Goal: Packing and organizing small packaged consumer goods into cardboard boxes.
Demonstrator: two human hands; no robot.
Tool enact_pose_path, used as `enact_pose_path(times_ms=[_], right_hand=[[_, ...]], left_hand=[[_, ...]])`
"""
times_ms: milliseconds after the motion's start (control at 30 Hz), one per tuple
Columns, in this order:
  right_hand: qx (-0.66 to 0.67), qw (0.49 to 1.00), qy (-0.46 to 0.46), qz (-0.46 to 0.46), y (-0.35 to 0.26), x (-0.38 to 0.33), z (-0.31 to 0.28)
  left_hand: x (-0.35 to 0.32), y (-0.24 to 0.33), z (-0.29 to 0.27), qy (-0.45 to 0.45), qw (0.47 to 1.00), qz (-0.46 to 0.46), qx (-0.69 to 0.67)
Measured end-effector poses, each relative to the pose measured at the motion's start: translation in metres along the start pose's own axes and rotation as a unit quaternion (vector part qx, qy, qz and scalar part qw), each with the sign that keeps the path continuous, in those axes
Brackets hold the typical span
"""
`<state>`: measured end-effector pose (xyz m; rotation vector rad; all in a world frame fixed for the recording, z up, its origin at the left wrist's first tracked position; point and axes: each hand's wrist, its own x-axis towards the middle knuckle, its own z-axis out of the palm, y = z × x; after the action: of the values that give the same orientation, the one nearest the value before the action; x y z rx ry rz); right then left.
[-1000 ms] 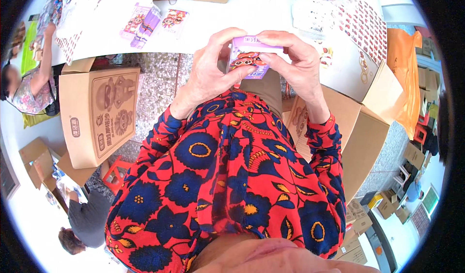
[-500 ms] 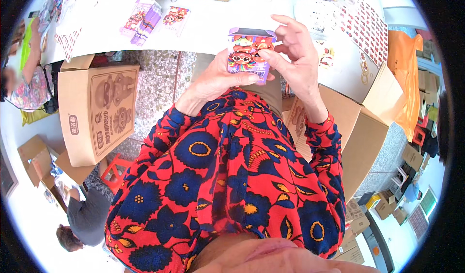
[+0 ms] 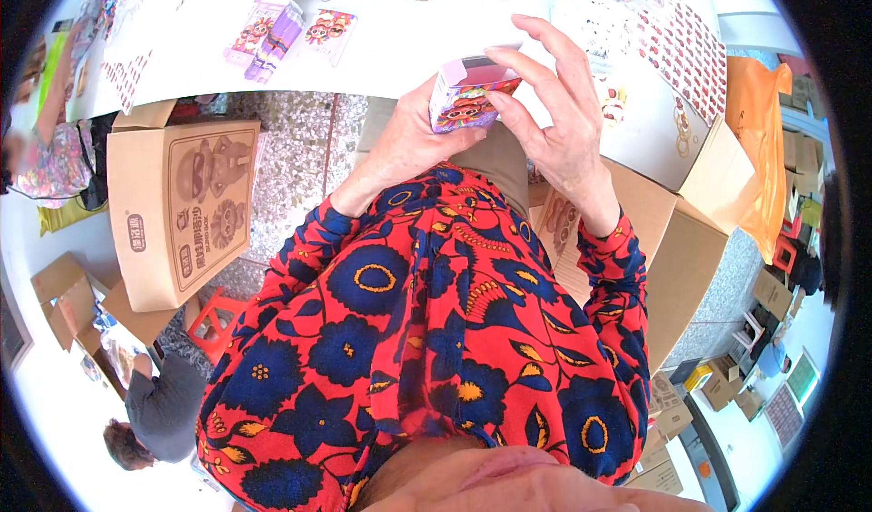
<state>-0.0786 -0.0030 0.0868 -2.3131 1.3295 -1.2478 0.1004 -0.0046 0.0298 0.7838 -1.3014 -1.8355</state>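
- Small printed box [image 3: 463, 112], purple with a bright picture: held above the near edge of the white table [image 3: 391, 62], in front of the body; its open end faces far, the dark inside showing.
- Left hand [image 3: 411, 135]: closed around the box's left and near side, thumb along the printed face; apparently the steadying hold, leaving the open end uncovered.
- Right hand [image 3: 563, 112]: fingers spread, thumb and forefinger parted at the box's open end, thumb at its rim; how firmly they press, if at all, cannot be told. The wide spread probably gives room to work around the opening.
- Purple cartons [image 3: 272, 41]: grouped on the table, far left, likely within easy reach.
- Printed piece [image 3: 329, 29]: lying singly, just right of them.
- Rubber bands [image 3: 682, 129]: table's right side, near the printed sheet [image 3: 686, 53].
- Large brown carton [image 3: 186, 212]: left, below table height.
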Motion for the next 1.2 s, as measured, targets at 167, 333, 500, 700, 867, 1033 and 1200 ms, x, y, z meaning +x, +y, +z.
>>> enact_pose_path(times_ms=[167, 333, 500, 700, 867, 1033, 1200], right_hand=[[0.005, 1.0, 0.004, -0.005, 0.0, 0.001, 0.001], [0.017, 1.0, 0.0, -0.005, -0.001, 0.0, 0.001], [0.025, 1.0, -0.002, -0.007, 0.003, -0.002, 0.005], [0.375, 0.91, 0.103, 0.14, -0.001, -0.013, 0.009], [0.365, 0.915, -0.018, 0.174, 0.01, -0.02, 0.008], [0.34, 0.926, -0.027, 0.163, 0.015, -0.019, 0.009], [0.35, 0.921, 0.003, 0.171, 0.015, -0.017, 0.007]], left_hand=[[0.0, 0.003, 0.002, 0.025, 1.0, 0.002, 0.02], [0.003, 0.003, -0.002, 0.037, 0.996, 0.016, 0.076], [0.002, 0.004, -0.004, 0.033, 0.995, 0.031, 0.085], [0.005, 0.02, 0.001, -0.024, 0.999, 0.023, 0.005], [0.003, 0.014, 0.0, -0.013, 1.0, -0.021, 0.002], [0.004, 0.011, -0.003, -0.02, 0.999, -0.03, -0.006], [0.007, 0.014, -0.001, 0.021, 0.991, 0.073, 0.111]])
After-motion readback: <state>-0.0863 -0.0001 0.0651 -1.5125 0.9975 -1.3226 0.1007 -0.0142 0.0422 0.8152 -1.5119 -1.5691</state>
